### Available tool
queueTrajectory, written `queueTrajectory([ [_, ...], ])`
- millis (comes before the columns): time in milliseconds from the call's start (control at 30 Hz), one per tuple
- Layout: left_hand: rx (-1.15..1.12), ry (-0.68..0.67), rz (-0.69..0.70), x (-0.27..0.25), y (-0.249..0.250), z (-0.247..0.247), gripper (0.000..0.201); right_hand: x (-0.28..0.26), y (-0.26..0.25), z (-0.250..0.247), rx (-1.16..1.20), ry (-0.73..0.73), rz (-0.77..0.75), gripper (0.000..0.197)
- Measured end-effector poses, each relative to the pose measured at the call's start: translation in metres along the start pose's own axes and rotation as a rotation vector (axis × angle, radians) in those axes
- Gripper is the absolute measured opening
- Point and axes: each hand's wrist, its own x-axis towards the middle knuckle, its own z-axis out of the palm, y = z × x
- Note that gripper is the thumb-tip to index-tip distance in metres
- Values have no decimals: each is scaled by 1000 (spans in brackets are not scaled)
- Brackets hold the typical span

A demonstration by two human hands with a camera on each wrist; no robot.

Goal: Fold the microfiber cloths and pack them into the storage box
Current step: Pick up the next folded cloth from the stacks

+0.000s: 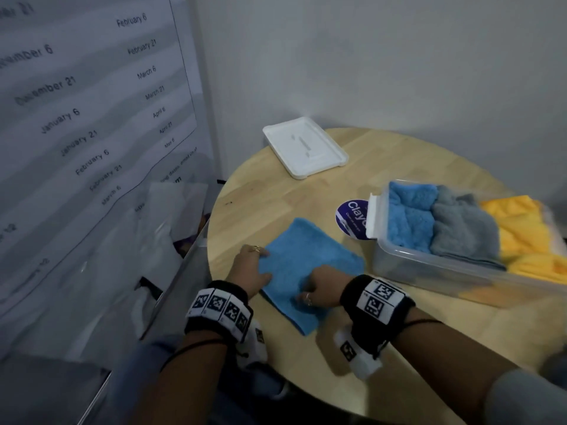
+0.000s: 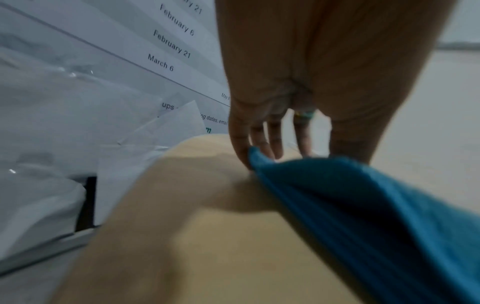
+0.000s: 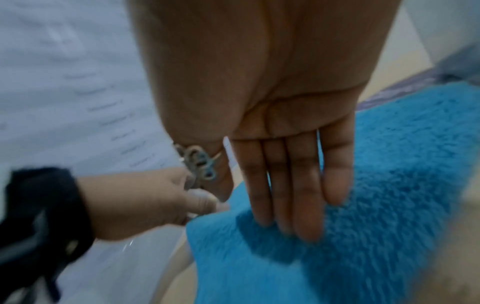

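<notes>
Two hands work one blue cloth, which lies flat on the round table just beside the storage box, on the side away from the box's yellow cloth; the box already holds a blue, a grey and a yellow cloth, and its white lid sits well apart from the box, toward the wall. In the head view the left hand sits at the cloth edge farthest from the box, thumb over the fabric, while the right hand rests on the cloth's near part, closer to the box. The cloth's long axis seems to run from the near table edge away toward the lid, so the next fold probably carries the left-hand edge across toward the box. From the left wrist, the fingers pinch a raised corner of the cloth off the wood. From the right wrist, the fingers lie straight and together, pressing the pile of the cloth flat
</notes>
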Motion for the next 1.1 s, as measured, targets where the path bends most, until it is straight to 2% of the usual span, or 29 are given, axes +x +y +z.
queueTrajectory([
  [33, -1, 53, -49, -7, 1, 3, 55, 0, 3, 0, 61, 61, 23, 28],
  [100, -37, 125, -150, -15, 3, 6, 66, 10, 11, -5, 139, 276, 94, 22],
  [167, -78, 167, -229, -19, 5, 4, 70, 26, 22, -11, 223, 469, 205, 36],
  [200, -95, 203, -248, -20, 7, 2, 69, 33, 26, -12, 272, 502, 251, 44],
  [267, -131, 295, -218, -20, 10, -2, 54, 46, 32, -11, 314, 472, 300, 48],
  [333, -185, 381, -132, -19, 15, -6, 24, 56, 36, -9, 310, 435, 309, 39],
  [400, -215, 416, -76, -15, 18, -10, 11, 61, 41, -12, 342, 481, 309, 24],
  [467, -189, 369, -100, -5, 14, -10, 13, 65, 47, -13, 376, 528, 315, 18],
  [567, -3, 153, -216, 6, 9, -7, 16, 70, 54, -13, 444, 530, 314, 13],
  [633, 184, 128, -272, 6, 12, -5, 21, 73, 58, -15, 484, 506, 307, 26],
  [667, 263, 180, -253, 4, 17, -2, 31, 72, 59, -18, 452, 509, 277, 36],
  [733, 345, 252, -117, -4, 32, 5, 52, 69, 55, -17, 283, 491, 131, 54],
  [767, 379, 189, -55, -9, 40, 13, 58, 67, 51, -12, 164, 439, 35, 60],
  [833, 435, -65, -12, -21, 51, 37, 65, 65, 48, 10, -71, 266, -73, 62],
  [900, 437, -284, -51, -29, 49, 59, 72, 60, 54, 26, -193, 143, -35, 65],
  [933, 433, -326, -55, -31, 43, 65, 74, 56, 59, 28, -203, 128, 2, 69],
  [1033, 431, -363, -54, -32, 26, 57, 78, 40, 76, 23, -99, 108, 99, 70],
  [1100, 402, -331, -111, -34, 19, 42, 77, 25, 85, 25, 2, 104, 120, 70],
])
